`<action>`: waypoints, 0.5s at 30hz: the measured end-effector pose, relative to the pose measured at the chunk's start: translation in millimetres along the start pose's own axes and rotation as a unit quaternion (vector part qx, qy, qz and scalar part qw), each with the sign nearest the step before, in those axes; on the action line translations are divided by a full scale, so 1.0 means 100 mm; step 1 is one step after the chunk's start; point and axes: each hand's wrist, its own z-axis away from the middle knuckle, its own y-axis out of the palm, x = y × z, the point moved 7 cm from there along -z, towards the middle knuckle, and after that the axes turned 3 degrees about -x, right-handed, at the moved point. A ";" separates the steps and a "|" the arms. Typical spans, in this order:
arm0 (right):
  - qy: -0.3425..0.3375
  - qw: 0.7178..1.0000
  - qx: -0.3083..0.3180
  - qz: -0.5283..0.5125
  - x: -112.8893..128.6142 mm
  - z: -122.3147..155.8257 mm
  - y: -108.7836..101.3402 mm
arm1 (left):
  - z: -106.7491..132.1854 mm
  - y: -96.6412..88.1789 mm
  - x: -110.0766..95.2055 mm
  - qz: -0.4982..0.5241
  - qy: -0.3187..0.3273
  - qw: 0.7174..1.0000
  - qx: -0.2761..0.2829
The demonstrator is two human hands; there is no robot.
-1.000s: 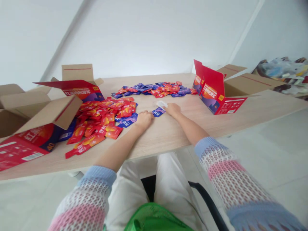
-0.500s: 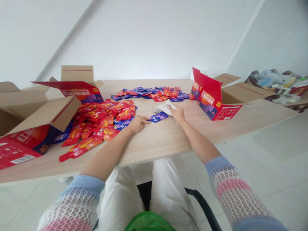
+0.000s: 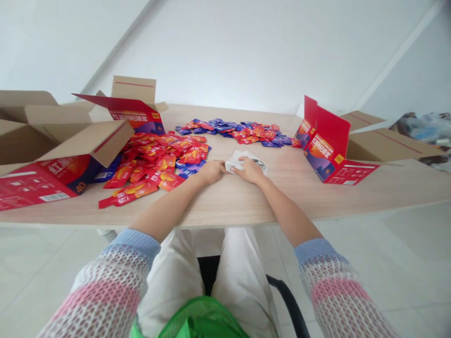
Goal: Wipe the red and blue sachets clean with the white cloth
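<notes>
I pinch the white wrapper [image 3: 246, 161] low and firmly on the table [image 3: 310, 197] with my left hand [image 3: 211, 172] and right hand [image 3: 249, 170] close together, near the red sachets [image 3: 158, 159].

left hand [image 3: 211, 172]: touching crumpled white item [image 3: 246, 160] | right hand [image 3: 250, 171]: on it | red-blue sachets [image 3: 155, 157]: heaped left, on wooden table [image 3: 225, 206]

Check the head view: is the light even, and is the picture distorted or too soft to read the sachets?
Head view: light soft and even, no strong glare; the wide lens bows the pale wooden table's edge and stretches the pink-and-white knit sleeve; print on the far pile of red and blue foil sachets is too small to read.
</notes>
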 end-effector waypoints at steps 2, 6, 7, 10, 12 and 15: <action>0.029 0.999 -0.011 0.016 -0.10 -0.02 0.00 | -0.02 0.00 -0.01 -0.006 0.000 1.000 0.005; 0.109 0.992 -0.024 0.061 -0.31 -0.01 0.00 | -0.04 -0.04 -0.05 -0.030 0.004 1.000 0.005; 0.124 0.989 -0.027 0.071 -0.36 -0.01 0.00 | -0.04 -0.04 -0.06 -0.035 0.002 0.999 0.005; 0.173 0.980 -0.048 0.090 -0.50 -0.01 -0.01 | -0.05 -0.05 -0.08 -0.046 -0.002 0.999 0.006; 0.205 0.973 -0.053 0.090 -0.60 -0.02 -0.01 | -0.04 -0.05 -0.10 -0.055 0.002 0.998 0.007; 0.243 0.967 -0.037 0.067 -0.74 -0.02 -0.01 | 0.00 -0.03 -0.11 -0.072 -0.006 0.997 0.002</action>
